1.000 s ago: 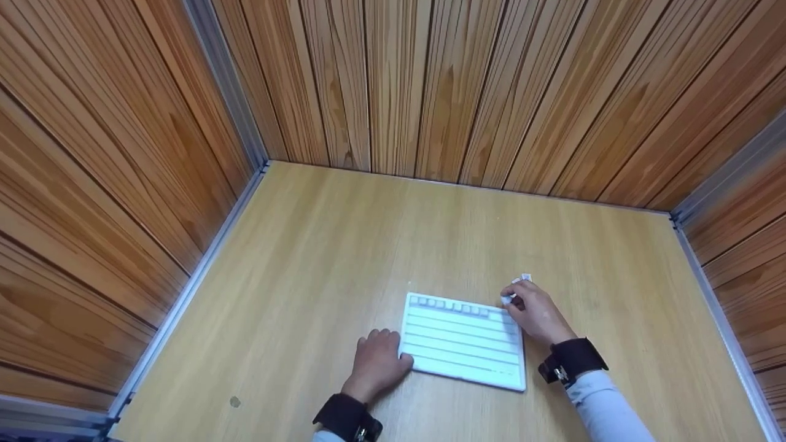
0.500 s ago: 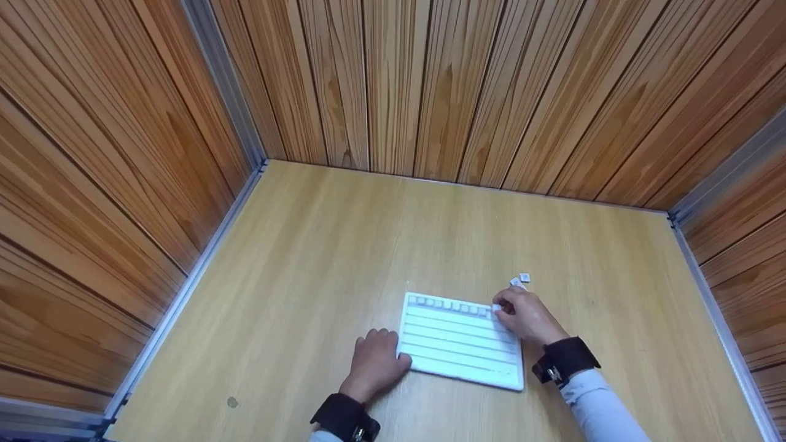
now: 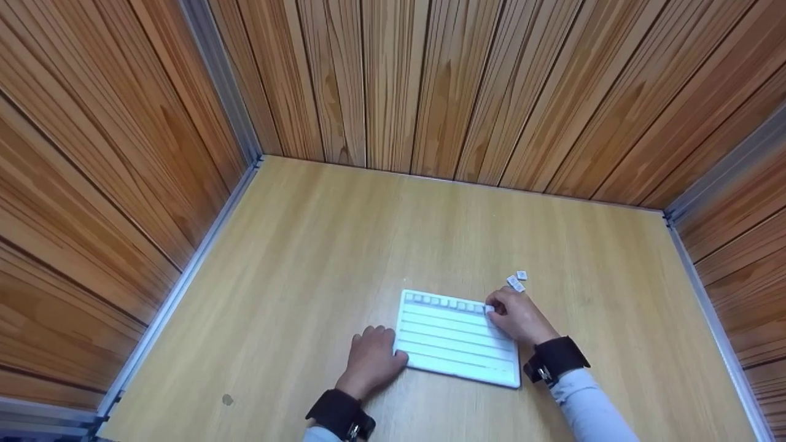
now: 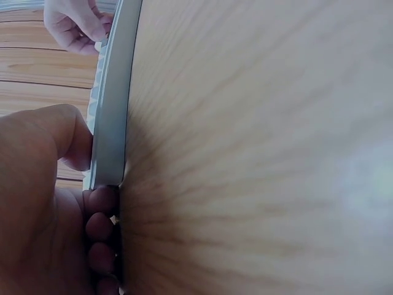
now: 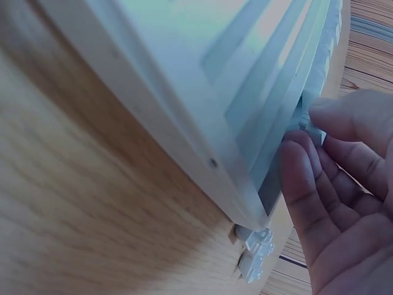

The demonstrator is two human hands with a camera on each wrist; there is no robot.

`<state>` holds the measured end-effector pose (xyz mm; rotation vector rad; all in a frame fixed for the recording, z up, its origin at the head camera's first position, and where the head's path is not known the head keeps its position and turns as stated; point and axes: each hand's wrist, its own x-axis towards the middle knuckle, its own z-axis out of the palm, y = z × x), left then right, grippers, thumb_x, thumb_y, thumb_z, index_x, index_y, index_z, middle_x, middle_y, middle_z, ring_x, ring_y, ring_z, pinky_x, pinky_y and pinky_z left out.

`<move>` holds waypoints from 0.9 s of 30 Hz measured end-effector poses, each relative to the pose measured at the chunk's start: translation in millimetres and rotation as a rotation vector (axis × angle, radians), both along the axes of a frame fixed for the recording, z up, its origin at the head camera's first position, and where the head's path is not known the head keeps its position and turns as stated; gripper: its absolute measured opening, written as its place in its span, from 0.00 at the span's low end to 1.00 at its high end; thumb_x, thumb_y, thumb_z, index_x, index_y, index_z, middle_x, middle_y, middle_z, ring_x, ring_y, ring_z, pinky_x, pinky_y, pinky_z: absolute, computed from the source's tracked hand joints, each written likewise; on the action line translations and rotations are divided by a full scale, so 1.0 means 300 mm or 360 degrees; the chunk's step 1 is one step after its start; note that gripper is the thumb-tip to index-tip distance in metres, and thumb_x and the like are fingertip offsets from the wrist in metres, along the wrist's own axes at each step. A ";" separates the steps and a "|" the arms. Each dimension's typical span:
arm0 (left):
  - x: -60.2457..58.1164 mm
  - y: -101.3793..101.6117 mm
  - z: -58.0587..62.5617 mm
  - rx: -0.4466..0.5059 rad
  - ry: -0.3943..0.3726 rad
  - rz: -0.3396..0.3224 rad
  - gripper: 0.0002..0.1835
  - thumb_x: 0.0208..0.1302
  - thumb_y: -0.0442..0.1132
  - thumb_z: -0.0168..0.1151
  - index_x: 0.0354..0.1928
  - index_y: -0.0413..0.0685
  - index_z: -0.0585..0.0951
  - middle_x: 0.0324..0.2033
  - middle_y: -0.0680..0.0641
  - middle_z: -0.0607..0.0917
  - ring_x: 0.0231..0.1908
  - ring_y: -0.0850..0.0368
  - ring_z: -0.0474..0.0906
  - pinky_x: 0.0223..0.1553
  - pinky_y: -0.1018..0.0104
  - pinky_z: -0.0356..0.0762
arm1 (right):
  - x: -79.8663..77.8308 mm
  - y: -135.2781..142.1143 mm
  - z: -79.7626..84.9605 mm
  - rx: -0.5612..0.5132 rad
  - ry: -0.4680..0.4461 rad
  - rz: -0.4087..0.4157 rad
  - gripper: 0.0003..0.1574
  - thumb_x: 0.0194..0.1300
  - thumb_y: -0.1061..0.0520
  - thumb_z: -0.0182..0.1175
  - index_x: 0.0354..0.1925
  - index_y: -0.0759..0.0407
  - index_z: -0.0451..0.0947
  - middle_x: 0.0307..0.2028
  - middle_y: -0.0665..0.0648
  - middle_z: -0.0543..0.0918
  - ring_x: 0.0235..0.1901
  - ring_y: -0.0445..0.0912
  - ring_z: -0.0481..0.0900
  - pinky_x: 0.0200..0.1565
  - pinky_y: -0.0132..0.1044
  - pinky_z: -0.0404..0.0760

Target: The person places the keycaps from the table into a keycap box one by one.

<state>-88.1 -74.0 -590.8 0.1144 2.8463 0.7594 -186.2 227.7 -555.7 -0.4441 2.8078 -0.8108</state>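
Observation:
In the head view a white ridged board (image 3: 457,347) lies on the table, with a row of small white square tiles (image 3: 443,302) along its far edge. My left hand (image 3: 373,356) holds the board at its near left corner. The thumb (image 4: 75,138) lies at the board's edge, and several fingertips line up against its short left side. At the right end of the row, my right hand (image 3: 519,316) pinches one small white tile (image 5: 305,120) between thumb and fingers, right at the board's far slot. The fingers partly cover that tile.
A few loose white tiles (image 3: 516,283) lie on the table beyond the right hand, off the board's far right corner. The wooden table (image 3: 307,276) is bounded by wood-plank walls (image 3: 393,86) at the back and sides. A small dark spot (image 3: 228,399) marks the table at left.
My right hand has moved left from the board's far right corner with the tile, along to the end of the row. The left hand stays at its corner.

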 end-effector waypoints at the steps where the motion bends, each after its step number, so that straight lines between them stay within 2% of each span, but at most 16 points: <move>1: -0.001 0.001 0.000 0.0001 -0.0005 0.0000 0.12 0.56 0.48 0.59 0.34 0.46 0.78 0.27 0.52 0.71 0.33 0.52 0.64 0.38 0.56 0.61 | 0.002 -0.001 0.000 -0.0004 0.0009 -0.0007 0.07 0.62 0.63 0.66 0.41 0.60 0.83 0.37 0.53 0.78 0.36 0.45 0.76 0.39 0.38 0.75; 7: -0.004 0.004 0.007 0.0010 -0.0031 0.0001 0.13 0.56 0.48 0.59 0.35 0.46 0.78 0.28 0.51 0.72 0.33 0.52 0.64 0.38 0.56 0.61 | 0.016 -0.002 -0.007 -0.0012 0.0091 -0.0003 0.08 0.61 0.63 0.67 0.41 0.61 0.84 0.37 0.52 0.78 0.35 0.44 0.75 0.38 0.36 0.75; 14: -0.002 0.001 0.017 -0.0019 0.0008 -0.0009 0.11 0.54 0.47 0.58 0.29 0.47 0.75 0.26 0.51 0.70 0.32 0.51 0.63 0.37 0.55 0.60 | 0.023 -0.002 -0.014 -0.0002 0.0240 0.0045 0.09 0.61 0.64 0.67 0.42 0.61 0.83 0.37 0.52 0.79 0.35 0.44 0.75 0.37 0.36 0.75; 27: -0.004 0.008 0.013 -0.0015 -0.0039 -0.0006 0.12 0.55 0.47 0.59 0.33 0.46 0.77 0.27 0.51 0.71 0.33 0.52 0.64 0.39 0.55 0.61 | 0.034 0.001 -0.042 -0.0033 0.0225 0.0032 0.09 0.61 0.67 0.67 0.40 0.59 0.83 0.39 0.51 0.79 0.37 0.43 0.77 0.41 0.39 0.78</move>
